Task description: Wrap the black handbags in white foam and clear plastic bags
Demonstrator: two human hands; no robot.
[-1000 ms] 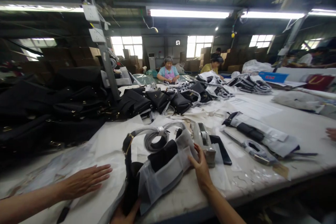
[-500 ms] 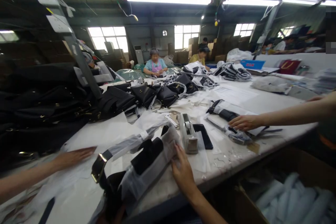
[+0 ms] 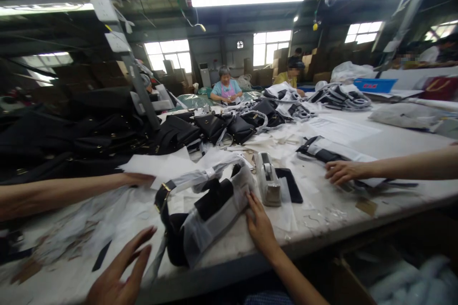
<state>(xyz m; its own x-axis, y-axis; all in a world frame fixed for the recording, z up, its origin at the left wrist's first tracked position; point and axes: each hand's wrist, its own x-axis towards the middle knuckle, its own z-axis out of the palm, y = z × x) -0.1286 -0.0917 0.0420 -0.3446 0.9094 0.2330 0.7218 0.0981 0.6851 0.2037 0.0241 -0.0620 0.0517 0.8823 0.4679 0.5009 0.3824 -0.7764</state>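
A black handbag (image 3: 211, 214) half wrapped in clear plastic lies near the table's front edge, its paper-wrapped strap with a gold buckle (image 3: 162, 193) arching up to the left. My right hand (image 3: 261, 228) rests against the bag's right end, fingers stretched out on the plastic. My left hand (image 3: 118, 271) hovers low at the front left of the bag, fingers spread, holding nothing.
A tape dispenser (image 3: 268, 183) and a black phone (image 3: 289, 185) lie just right of the bag. Another person's hand (image 3: 341, 171) reaches in from the right onto a wrapped bag; a second arm (image 3: 136, 179) from the left touches white paper (image 3: 161, 167). Black bags (image 3: 71, 133) pile up at left.
My left hand has come out from under the bag and now hovers open. The arm from the left has reached further in to the paper. The bag has shifted slightly.
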